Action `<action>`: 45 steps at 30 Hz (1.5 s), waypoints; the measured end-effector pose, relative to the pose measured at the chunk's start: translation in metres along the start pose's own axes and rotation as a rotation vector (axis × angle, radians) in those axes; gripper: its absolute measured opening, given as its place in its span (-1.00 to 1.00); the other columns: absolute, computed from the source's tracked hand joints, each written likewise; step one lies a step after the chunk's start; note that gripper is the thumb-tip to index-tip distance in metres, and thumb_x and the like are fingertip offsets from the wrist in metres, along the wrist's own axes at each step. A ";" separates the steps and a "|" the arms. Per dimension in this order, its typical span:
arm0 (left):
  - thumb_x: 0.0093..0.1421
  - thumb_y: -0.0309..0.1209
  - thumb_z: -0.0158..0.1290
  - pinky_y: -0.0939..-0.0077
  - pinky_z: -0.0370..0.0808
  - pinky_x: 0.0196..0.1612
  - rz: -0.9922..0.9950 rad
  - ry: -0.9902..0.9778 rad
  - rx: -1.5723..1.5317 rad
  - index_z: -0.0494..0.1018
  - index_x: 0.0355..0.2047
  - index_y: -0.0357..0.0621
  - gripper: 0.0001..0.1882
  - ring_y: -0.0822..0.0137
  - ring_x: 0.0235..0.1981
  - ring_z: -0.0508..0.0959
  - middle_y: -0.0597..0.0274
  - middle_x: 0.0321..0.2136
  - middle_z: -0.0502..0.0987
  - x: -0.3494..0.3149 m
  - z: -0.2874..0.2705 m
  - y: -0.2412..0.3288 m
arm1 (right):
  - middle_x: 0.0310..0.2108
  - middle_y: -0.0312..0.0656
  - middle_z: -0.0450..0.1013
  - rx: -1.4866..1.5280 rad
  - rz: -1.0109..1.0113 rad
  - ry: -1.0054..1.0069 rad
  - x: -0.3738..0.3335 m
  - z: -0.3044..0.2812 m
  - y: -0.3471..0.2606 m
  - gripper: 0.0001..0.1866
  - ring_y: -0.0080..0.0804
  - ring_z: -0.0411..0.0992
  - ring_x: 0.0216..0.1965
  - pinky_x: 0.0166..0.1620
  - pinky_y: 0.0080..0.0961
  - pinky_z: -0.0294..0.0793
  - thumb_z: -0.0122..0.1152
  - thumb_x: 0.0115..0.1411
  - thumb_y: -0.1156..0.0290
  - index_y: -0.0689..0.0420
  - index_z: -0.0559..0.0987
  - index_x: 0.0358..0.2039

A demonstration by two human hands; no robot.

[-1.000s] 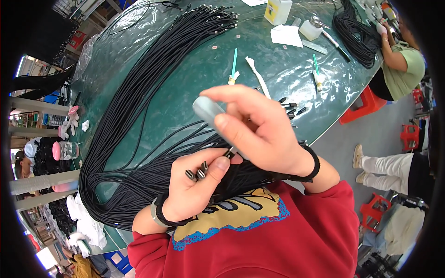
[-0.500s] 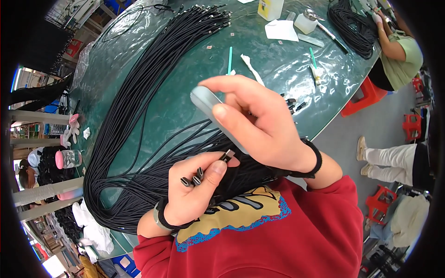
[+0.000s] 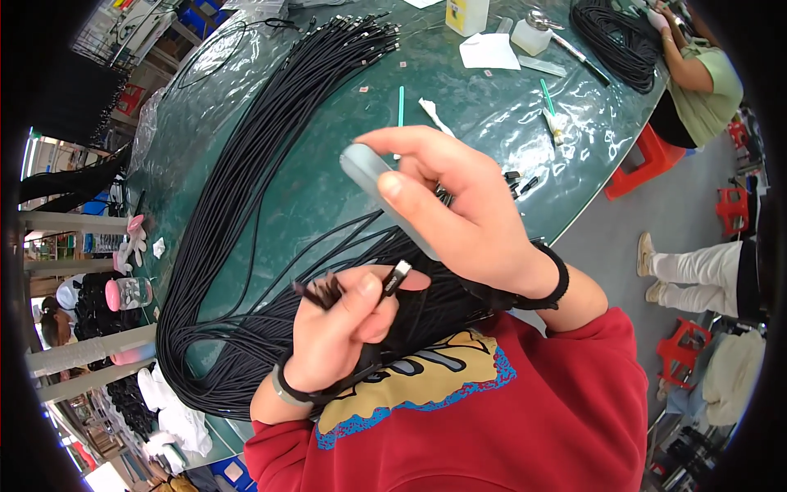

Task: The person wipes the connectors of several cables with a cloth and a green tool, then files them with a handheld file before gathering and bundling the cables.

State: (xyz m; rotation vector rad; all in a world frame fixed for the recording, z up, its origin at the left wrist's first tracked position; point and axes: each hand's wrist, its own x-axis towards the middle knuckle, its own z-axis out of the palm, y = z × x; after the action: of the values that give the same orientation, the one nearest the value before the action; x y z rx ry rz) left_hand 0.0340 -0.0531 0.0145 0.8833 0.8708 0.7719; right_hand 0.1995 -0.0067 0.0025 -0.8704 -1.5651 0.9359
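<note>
Two bare hands work over the near side of a green table (image 3: 316, 135), seen from above by the head camera. The left hand (image 3: 340, 316) has its fingers curled in, its thumb and forefinger pinching a black cable plug (image 3: 395, 280) whose bright metal end points up and to the right. More dark plugs (image 3: 321, 291) stick out on the other side of that same hand, too blurred for me to count. The right hand (image 3: 463, 209) sits higher and to the right, thumb and bent forefinger gripping a pale grey-green round-ended bar (image 3: 365, 170) that slants down towards the plug; from where I look, a small gap shows between the two.

Behind and below the hands, a thick bundle of black cables (image 3: 234, 164) sweeps along the table's left side and curls back under the wrists, its far end bristling with metal tips. Beyond the right hand lie a twisted white strip (image 3: 435, 115) and a teal stick (image 3: 547, 97) with a pale wad at its lower end. Farther off, a sheet of white paper (image 3: 490, 52) rests beside a small whitish bottle (image 3: 531, 37), and a co-worker in light green (image 3: 711, 86) is at the table's right edge, by another heap of black cables (image 3: 616, 43).
</note>
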 end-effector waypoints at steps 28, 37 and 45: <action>0.01 -0.65 0.00 0.82 0.11 -0.61 0.171 0.149 0.183 0.38 -0.46 -0.35 -0.95 0.73 -0.65 0.22 0.48 -0.67 0.35 0.001 0.003 -0.004 | -0.74 -0.40 0.14 -0.021 -0.020 0.082 -0.006 0.013 -0.002 -0.70 -0.55 0.10 -0.65 -0.45 -0.61 0.07 0.07 -0.08 0.58 0.20 0.45 -0.24; -0.01 -0.65 0.02 0.83 0.08 -0.63 0.257 0.112 0.317 0.40 -0.42 -0.34 -0.90 0.74 -0.69 0.19 0.49 -0.69 0.33 -0.003 -0.001 -0.014 | -0.76 -0.38 0.14 -0.217 -0.235 0.073 -0.004 0.016 0.008 -0.72 -0.61 0.07 -0.72 -0.57 -0.65 0.05 0.02 0.00 0.57 0.21 0.43 -0.21; -0.08 -0.68 0.06 0.81 0.06 -0.69 0.618 0.142 0.779 0.41 -0.41 -0.33 -0.83 0.70 -0.74 0.18 0.43 -0.74 0.31 0.003 -0.003 -0.020 | -0.78 -0.39 0.13 -0.187 -0.089 0.000 -0.018 0.009 -0.004 -0.76 -0.61 0.07 -0.75 -0.64 -0.63 0.04 0.01 0.02 0.54 0.22 0.42 -0.23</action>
State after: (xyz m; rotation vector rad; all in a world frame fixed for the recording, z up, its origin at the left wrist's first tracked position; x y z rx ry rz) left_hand 0.0371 -0.0583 -0.0053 1.8606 1.0557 1.0474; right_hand 0.1930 -0.0260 -0.0027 -0.9219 -1.6968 0.7344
